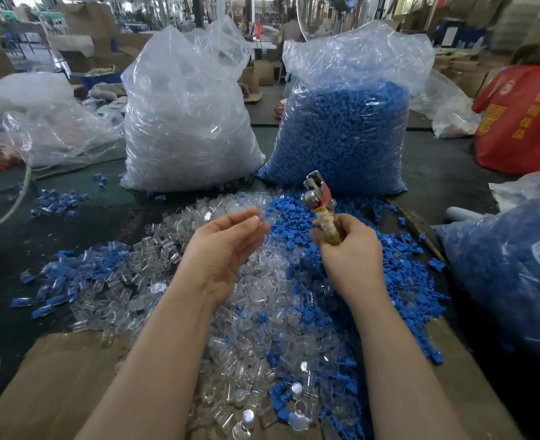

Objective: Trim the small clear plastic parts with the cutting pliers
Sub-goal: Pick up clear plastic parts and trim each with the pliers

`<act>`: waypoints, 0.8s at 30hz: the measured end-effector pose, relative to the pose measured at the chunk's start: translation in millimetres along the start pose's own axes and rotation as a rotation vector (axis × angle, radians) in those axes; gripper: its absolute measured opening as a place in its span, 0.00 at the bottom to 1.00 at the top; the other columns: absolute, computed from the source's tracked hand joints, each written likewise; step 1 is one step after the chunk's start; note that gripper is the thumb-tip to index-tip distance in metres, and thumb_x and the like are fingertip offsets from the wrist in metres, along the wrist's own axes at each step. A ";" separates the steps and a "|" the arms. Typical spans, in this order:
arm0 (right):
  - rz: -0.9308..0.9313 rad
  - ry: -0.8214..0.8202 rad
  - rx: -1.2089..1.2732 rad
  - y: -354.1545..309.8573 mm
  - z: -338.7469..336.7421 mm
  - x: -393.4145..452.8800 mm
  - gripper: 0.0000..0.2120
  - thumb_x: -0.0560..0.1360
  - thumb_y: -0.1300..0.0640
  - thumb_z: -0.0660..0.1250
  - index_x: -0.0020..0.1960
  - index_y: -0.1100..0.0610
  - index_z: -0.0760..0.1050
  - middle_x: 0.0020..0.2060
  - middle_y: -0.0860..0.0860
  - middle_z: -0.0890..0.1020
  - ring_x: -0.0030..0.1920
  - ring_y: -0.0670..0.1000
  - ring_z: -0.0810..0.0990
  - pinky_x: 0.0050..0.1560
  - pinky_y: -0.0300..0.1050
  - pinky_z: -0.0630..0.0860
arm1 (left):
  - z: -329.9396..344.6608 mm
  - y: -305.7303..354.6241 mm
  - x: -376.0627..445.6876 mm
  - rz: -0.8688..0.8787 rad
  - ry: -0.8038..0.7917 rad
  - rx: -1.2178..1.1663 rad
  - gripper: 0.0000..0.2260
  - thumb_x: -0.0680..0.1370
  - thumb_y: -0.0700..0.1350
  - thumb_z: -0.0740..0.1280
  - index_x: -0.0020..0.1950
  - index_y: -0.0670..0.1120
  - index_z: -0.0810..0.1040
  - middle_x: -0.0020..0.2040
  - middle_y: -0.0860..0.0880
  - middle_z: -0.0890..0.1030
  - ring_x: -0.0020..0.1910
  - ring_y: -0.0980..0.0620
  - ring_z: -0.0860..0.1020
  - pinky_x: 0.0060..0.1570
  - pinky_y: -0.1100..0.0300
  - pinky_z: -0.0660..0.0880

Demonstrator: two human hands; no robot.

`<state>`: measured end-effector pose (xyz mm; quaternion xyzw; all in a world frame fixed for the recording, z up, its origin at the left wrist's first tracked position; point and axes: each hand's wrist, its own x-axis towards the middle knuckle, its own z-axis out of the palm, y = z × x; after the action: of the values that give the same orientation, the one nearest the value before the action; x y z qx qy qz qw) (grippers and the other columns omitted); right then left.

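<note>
Right hand gripped the cutting pliers by the wrapped handles, fingers curled round them, metal head pointing up and away. Whether the jaws stood apart or closed could not be told from this angle.

Left hand was raised palm-up over the heap, fingers loosely extended, thumb and fingertips drawn near each other. A small clear part appeared to sit at the fingertips, but it was too transparent to confirm a pinch. The part, if there, was near the pliers' head and not between the blades.

A broad heap of clear parts covered the tabletop beneath both hands, mixed with loose blue parts to the right. Cardboard lay under the near edge of the heap.

Behind stood a tall bag of clear parts and a bag of blue parts, both full.

Judgement on progress: trimmed and untrimmed pieces could not be told apart, and no separate finished pile showed. With the heap so large and the bag unemptied, most of the work seemingly remained; this moment looked like the gap between cuts.
</note>
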<state>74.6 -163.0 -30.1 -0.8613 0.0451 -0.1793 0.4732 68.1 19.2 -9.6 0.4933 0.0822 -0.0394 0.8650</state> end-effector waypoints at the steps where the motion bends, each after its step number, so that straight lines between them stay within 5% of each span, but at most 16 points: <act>1: 0.001 0.005 0.027 -0.9 0.4 -0.4 0.03 0.75 0.53 0.71 0.45 0.51 0.77 0.37 0.45 0.80 0.38 0.51 0.77 0.39 0.49 0.74 | 1.0 0.1 -0.1 -0.018 -0.012 -0.043 0.12 0.67 0.37 0.71 0.51 0.40 0.81 0.47 0.42 0.86 0.47 0.48 0.85 0.51 0.57 0.82; 6: -0.008 -0.007 0.134 -3.2 0.4 -1.4 0.03 0.75 0.54 0.71 0.45 0.52 0.78 0.36 0.45 0.80 0.36 0.50 0.76 0.39 0.48 0.75 | 5.4 -2.3 0.0 -0.034 -0.035 -0.107 0.05 0.76 0.36 0.68 0.51 0.41 0.79 0.51 0.42 0.86 0.44 0.51 0.85 0.47 0.59 0.82; 10: -0.059 -0.048 0.212 -4.5 0.1 -2.8 0.02 0.77 0.57 0.69 0.46 0.53 0.80 0.35 0.47 0.81 0.32 0.43 0.74 0.35 0.41 0.73 | 7.1 -4.4 0.2 -0.022 -0.041 -0.115 0.03 0.73 0.39 0.71 0.45 0.42 0.84 0.47 0.43 0.86 0.43 0.52 0.85 0.46 0.60 0.82; 14: -0.088 -0.085 0.338 -11.0 -0.9 -4.9 0.11 0.78 0.62 0.68 0.44 0.45 0.80 0.37 0.48 0.83 0.39 0.51 0.79 0.36 0.33 0.75 | 7.9 -4.2 -0.2 -0.011 -0.062 -0.152 0.13 0.68 0.39 0.73 0.52 0.40 0.83 0.48 0.43 0.86 0.47 0.50 0.85 0.46 0.61 0.82; 24: -0.138 -0.069 0.375 -16.9 3.9 -9.5 0.06 0.76 0.56 0.71 0.44 0.58 0.78 0.38 0.60 0.80 0.42 0.61 0.78 0.44 0.55 0.76 | 13.7 -10.9 -1.4 0.107 -0.038 0.026 0.13 0.67 0.34 0.73 0.51 0.40 0.83 0.46 0.43 0.86 0.47 0.50 0.85 0.45 0.64 0.80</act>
<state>65.6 -148.2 -20.5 -0.7648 -0.0644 -0.1870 0.6131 66.4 1.8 -11.7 0.5073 0.0386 -0.0035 0.8609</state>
